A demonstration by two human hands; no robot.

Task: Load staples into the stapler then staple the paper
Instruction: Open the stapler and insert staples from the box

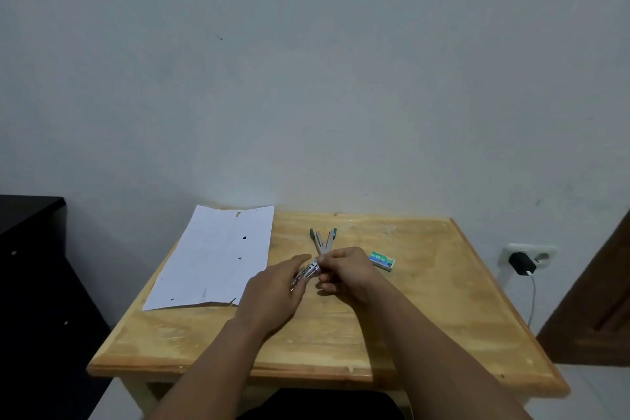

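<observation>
The wooden counter (426, 300) fills the lower middle of the frame, its far edge against the wall. A white sheet of paper (211, 259) lies at its upper left, the far corner overhanging the counter's edge. The stapler (324, 239) sits swung open at centre, its two arms spreading away in a V. The left hand (272, 290) and right hand (344, 271) meet just below it, both pinching a silvery strip of staples (306, 274); the right holds the end nearest the stapler's hinge, the left supports the near end. The small green staple box (381, 261) lies just right of the right hand.

This looks like the loading step: the strip is not yet seated. Next it likely needs lining up with the open magazine channel and sliding in, then the stapler closed.

Bare counter shows toward the near edge and to the right; a raised lip borders the right side.
</observation>
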